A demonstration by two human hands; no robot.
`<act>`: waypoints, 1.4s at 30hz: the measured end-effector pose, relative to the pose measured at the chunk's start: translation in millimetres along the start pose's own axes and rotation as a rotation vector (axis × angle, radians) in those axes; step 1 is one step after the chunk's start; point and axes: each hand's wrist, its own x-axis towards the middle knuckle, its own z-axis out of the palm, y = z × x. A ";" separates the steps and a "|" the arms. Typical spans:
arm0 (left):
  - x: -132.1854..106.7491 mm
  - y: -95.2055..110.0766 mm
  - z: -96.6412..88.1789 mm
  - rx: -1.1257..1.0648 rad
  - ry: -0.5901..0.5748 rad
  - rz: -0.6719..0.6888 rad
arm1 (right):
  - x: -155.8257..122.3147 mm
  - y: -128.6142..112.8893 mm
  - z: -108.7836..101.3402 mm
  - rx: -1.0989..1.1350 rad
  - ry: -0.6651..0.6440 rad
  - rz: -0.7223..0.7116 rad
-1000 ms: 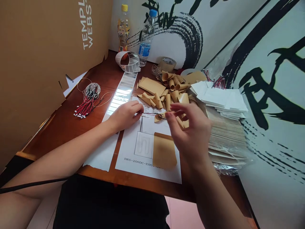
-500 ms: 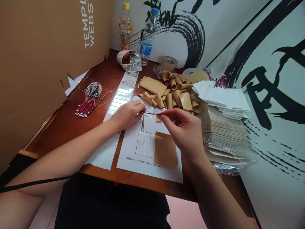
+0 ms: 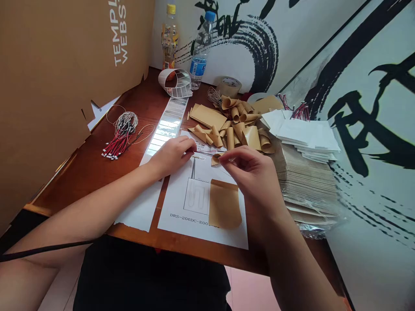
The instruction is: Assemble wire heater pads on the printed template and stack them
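Between my two hands a thin red and black wire [image 3: 207, 152] is stretched over a printed drawing sheet [image 3: 177, 231]. My left hand [image 3: 173, 154] pinches one end of it, fingers closed. My right hand [image 3: 251, 170] is closed on the wire at the other side, with thumb and forefinger together. Below the right hand lies a brown paper-like square [image 3: 225, 204], covering part of the drawing. A small curled brown scrap [image 3: 216, 160] sits under the wire. What is at the wire's ends is hidden by my fingers.
A bundle of wires with white connectors [image 3: 120, 134] lies at the left. Behind my hands are curled brown backing papers [image 3: 238, 134] and a label strip [image 3: 164, 127]. A tall stack of sheets [image 3: 308, 181] stands right. Two bottles [image 3: 198, 65] stand at the back.
My right hand has slid slightly to the right along the wire, so more of it shows between my hands. My left hand stays nearly in place.
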 end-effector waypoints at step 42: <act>4.4 -0.8 10.4 0.047 -0.092 -0.061 | -2.3 7.7 13.2 -0.575 0.015 -0.580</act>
